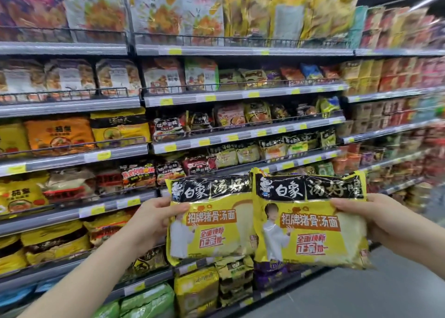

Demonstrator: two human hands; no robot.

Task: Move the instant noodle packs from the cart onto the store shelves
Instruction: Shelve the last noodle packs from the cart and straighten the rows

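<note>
Filling the lower middle of the frame, two yellow instant noodle multipacks with black top bands are held up side by side in front of the store shelves (243,92); the right pack (310,219) overlaps the inner edge of the left pack (212,219), hiding that strip of it. The left hand (149,223) grips the left pack's outer edge, thumb lying across the front, its fingers hidden behind the wrapper. The right hand (385,223) grips the right pack's outer edge in the same way, thumb on the front near the top, fingers out of sight behind. Both forearms run off the frame's bottom and right edges. Behind the packs, tiered shelves with wire front rails and yellow price tags (166,101) carry rows of noodle bags; the packs cover part of the lower tiers. Shelves toward the right edge are blurred, their goods hard to make out. Grey floor (361,296) shows at lower right
</note>
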